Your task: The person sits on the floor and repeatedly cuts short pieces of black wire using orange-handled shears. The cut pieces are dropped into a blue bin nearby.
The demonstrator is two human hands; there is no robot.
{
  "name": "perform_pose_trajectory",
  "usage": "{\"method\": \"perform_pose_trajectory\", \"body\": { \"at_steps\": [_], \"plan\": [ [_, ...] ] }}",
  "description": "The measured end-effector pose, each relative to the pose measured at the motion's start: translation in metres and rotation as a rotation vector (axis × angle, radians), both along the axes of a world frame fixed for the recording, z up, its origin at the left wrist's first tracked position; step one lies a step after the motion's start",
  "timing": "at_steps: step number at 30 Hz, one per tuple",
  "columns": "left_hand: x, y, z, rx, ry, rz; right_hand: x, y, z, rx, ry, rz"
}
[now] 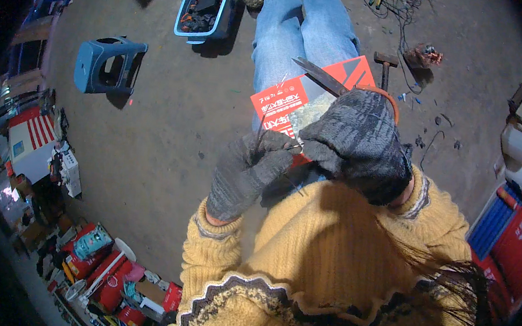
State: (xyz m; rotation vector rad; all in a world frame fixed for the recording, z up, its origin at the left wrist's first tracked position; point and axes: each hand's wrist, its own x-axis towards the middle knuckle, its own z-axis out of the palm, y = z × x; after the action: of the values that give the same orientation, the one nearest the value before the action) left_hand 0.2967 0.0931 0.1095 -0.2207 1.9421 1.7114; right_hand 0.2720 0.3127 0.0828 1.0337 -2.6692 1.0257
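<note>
My left hand, in a grey knitted glove, pinches a thin dark wire; one end sticks up past the fingers. A small shiny piece, too small to make out, shows between both hands' fingertips. My right hand, gloved alike, is closed around scissors, their orange handle looped over the back of the hand. The scissor blades point away to the upper left, slightly parted. Under the hands, a red printed cardboard sheet bearing writing lies across the jeans-clad legs.
A blue-rimmed plastic bin of dark scrap and a blue stool stand ahead to the left. On the right floor are a hammer, a bundle of copper-coloured wire and tangled cables. Red boxes crowd the lower left.
</note>
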Motion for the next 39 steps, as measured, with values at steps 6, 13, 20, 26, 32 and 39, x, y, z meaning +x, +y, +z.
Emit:
{"method": "perform_pose_trajectory", "body": {
  "at_steps": [6,13,20,26,32,39],
  "plan": [
    [-0.001,-0.003,0.002,-0.145,0.188,-0.205,-0.003,-0.006,0.012,0.300,-0.024,0.193],
    [0.009,-0.004,0.020,-0.125,0.322,-0.631,0.013,0.004,0.005,-0.500,-0.559,0.363],
    [0.013,-0.011,0.019,-0.055,0.511,-0.756,0.060,0.025,-0.029,-0.585,-0.812,0.562],
    [0.007,-0.011,0.009,-0.046,0.741,-0.867,0.039,0.027,-0.007,-0.402,-0.735,0.484],
    [-0.002,-0.003,0.018,-0.060,0.224,-0.567,0.011,0.026,-0.007,-0.683,-1.720,0.306],
    [-0.009,-0.005,-0.003,-0.243,0.342,-0.277,0.000,0.027,-0.017,-0.520,-1.354,0.291]
  ]
}}
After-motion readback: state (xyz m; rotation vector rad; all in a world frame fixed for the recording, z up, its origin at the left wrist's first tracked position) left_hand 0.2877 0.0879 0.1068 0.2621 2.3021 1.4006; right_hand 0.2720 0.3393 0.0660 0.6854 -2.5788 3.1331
